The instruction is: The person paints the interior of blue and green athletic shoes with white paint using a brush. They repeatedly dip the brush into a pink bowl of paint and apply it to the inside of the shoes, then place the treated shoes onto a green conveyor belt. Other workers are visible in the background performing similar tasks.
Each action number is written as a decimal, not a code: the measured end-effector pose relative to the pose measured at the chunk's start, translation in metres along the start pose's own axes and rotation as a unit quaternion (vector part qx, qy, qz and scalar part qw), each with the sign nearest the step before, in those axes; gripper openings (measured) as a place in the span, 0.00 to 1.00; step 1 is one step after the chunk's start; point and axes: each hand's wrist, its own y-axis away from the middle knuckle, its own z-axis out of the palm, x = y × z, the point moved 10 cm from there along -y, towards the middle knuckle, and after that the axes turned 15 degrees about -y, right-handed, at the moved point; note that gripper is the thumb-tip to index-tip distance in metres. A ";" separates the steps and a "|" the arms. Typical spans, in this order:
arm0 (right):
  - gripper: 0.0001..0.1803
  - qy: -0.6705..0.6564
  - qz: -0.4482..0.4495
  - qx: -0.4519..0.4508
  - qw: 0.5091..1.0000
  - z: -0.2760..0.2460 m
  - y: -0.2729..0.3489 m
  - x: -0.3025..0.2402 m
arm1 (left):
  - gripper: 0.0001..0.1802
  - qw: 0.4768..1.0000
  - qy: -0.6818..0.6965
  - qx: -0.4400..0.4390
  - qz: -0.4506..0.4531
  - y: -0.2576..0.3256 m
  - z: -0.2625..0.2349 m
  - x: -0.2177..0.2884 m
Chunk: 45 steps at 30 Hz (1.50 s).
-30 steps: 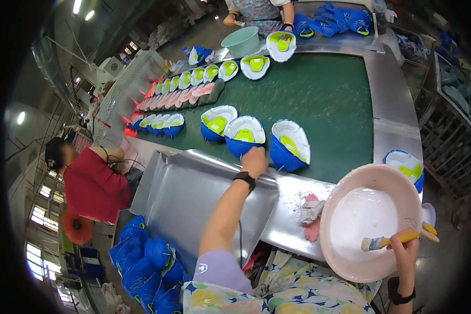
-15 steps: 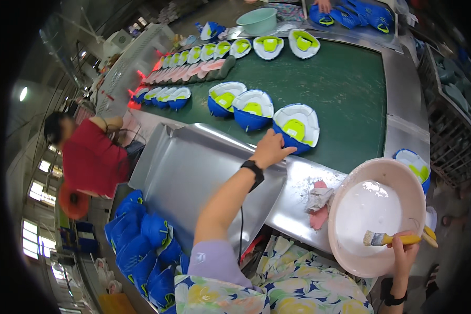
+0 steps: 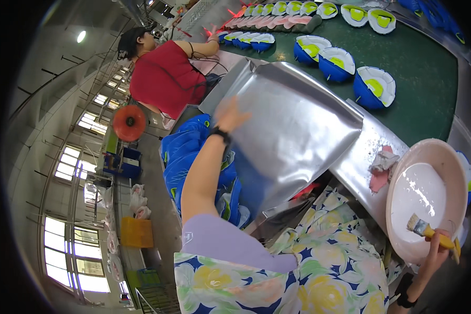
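A green conveyor belt runs across the top, carrying rows of blue-and-white shoe uppers with yellow insoles, the near three standing just past the belt's edge. Below it a sloped stainless-steel chute drops toward a heap of blue fabric pieces. At the right, on the metal ledge, sits a pink plastic basin holding white glue, with a crumpled rag just beside its rim. A co-worker in a red shirt bends over the belt's far-left end. The left hand, blurred, hangs over the chute's upper left with fingers spread wide, holding nothing. The right hand is wrapped around a yellow-handled brush, bristles lying inside the basin. Half a second ago the left hand reached the nearest shoe upper at the belt's edge; now it has drawn back over the chute, and the view has swung leftward.
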 end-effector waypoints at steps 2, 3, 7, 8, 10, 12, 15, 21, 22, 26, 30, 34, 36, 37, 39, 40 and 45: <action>0.07 -0.011 -0.009 0.014 1.000 0.002 0.002 -0.006 | 0.62 0.977 -0.075 -0.121 -0.157 0.072 0.050 -0.076; 0.05 -0.044 -0.010 0.032 0.998 0.003 0.001 -0.004 | 0.58 0.971 -0.161 -0.105 -0.145 0.115 0.092 -0.104; 0.06 -0.047 0.013 0.033 0.998 0.013 0.000 -0.022 | 0.32 0.955 -0.117 -0.161 -0.218 0.158 0.111 -0.089; 0.06 -0.048 0.027 0.031 0.998 0.015 0.000 -0.025 | 0.33 0.961 -0.126 -0.155 -0.191 0.146 0.090 -0.075; 0.07 -0.057 0.037 0.021 0.997 0.017 0.000 -0.029 | 0.36 0.977 -0.137 -0.080 -0.144 0.117 0.083 -0.088; 0.07 -0.056 0.029 0.031 0.998 0.010 0.002 -0.031 | 0.35 0.995 0.024 0.014 -0.097 0.080 0.023 -0.039; 0.07 -0.047 0.044 0.035 0.997 0.019 0.003 -0.034 | 0.36 0.940 0.314 0.093 -0.092 0.058 -0.043 0.015; 0.06 -0.013 0.061 -0.002 0.998 0.048 -0.010 -0.030 | 0.27 0.460 0.863 -0.205 -0.031 0.067 -0.004 0.148; 0.06 0.001 0.068 0.004 0.998 0.046 -0.010 -0.033 | 0.26 0.403 0.876 -0.261 -0.043 0.075 0.010 0.178; 0.06 0.060 0.058 -0.007 0.996 0.032 -0.022 -0.043 | 0.30 0.804 0.584 0.079 -0.080 0.072 0.058 0.168; 0.11 0.204 0.050 0.012 0.978 -0.007 -0.061 -0.037 | 0.40 0.886 0.167 0.284 0.327 0.109 -0.095 0.241; 0.21 0.250 0.045 -0.067 0.965 0.029 -0.133 0.008 | 0.38 0.787 0.074 0.216 0.573 0.138 -0.091 0.292; 0.19 0.164 0.051 -0.087 0.981 0.073 -0.146 0.033 | 0.36 0.802 0.050 0.151 0.576 0.131 -0.090 0.289; 0.20 0.194 0.101 -0.110 0.970 0.089 -0.144 0.046 | 0.32 0.827 0.103 0.165 0.528 0.114 -0.102 0.274; 0.21 0.246 0.095 -0.160 0.951 0.122 -0.121 0.041 | 0.22 0.864 0.212 0.180 0.419 0.078 -0.117 0.233; 0.17 0.286 0.103 -0.241 0.922 0.141 -0.105 0.040 | 0.22 0.857 0.425 0.092 0.278 0.054 -0.122 0.188; 0.13 0.320 0.104 -0.344 0.877 0.120 -0.067 0.015 | 0.22 0.622 0.778 -0.026 0.092 0.022 -0.128 0.120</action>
